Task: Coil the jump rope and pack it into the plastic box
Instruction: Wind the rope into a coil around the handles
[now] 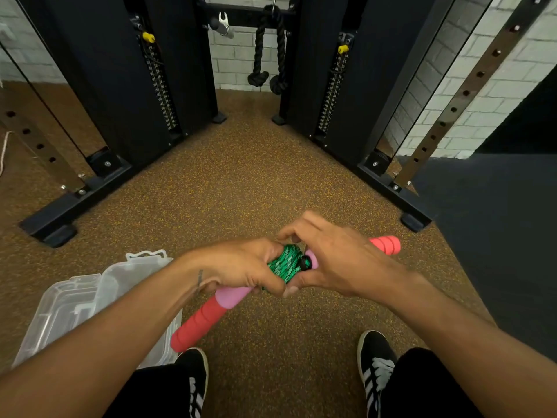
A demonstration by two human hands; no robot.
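Note:
The jump rope has a green patterned cord wound into a tight bundle (pixel 285 262) and two pink-and-red foam handles. My left hand (pixel 241 267) grips the bundle together with one handle (pixel 205 318), which points down and left. My right hand (pixel 334 257) curls round the other handle (pixel 387 244) near its black end cap, the red tip sticking out to the right. Both hands meet above the floor. The clear plastic box (pixel 75 300) stands open on the floor at the lower left, partly hidden by my left forearm.
A black cable machine frame stands ahead, with base rails (pixel 75 203) running out left and right (pixel 401 194). A black battle rope (pixel 268 55) hangs at the back. My two black shoes (pixel 373 360) are at the bottom. Dark matting (pixel 497 236) covers the right side of the floor.

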